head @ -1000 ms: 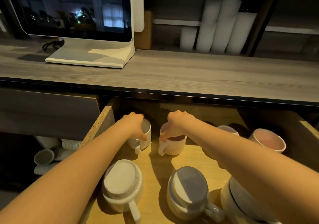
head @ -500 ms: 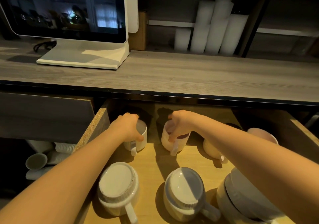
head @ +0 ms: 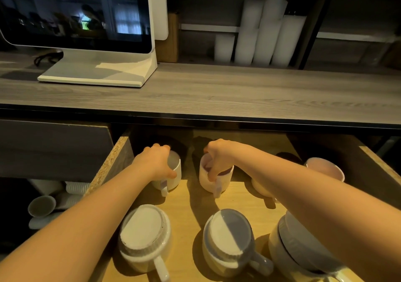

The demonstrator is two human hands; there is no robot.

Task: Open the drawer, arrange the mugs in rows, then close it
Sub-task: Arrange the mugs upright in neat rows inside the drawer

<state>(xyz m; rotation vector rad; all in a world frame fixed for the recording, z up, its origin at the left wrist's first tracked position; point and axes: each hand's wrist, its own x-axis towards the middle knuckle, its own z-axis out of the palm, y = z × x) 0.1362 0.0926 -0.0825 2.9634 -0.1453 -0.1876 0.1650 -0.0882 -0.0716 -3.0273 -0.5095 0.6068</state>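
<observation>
The wooden drawer (head: pixel 112 162) stands pulled out below the counter. My left hand (head: pixel 157 162) grips the rim of a white upright mug (head: pixel 173 179) at the drawer's back left. My right hand (head: pixel 219 158) holds the rim of a ribbed white mug (head: pixel 208 183) beside it, fingers inside. Two ribbed mugs sit upside down in the front row, one on the left (head: pixel 144 236) and one in the middle (head: pixel 229 238). Another mug (head: pixel 260 188) lies partly hidden under my right forearm, and a pale upright mug (head: pixel 325 167) stands at the back right.
Stacked bowls or mugs (head: pixel 293 251) fill the drawer's front right corner. The grey wood counter (head: pixel 217 93) overhangs the drawer's back, with a white monitor (head: pixel 86 32) and white cylinders (head: pixel 260 36) on it. More white cups (head: pixel 41 205) lie on a lower shelf at left.
Both hands have pushed their mugs further back in the drawer. The right-hand mug has turned so that its handle points toward me. The view has shifted slightly right and closer.
</observation>
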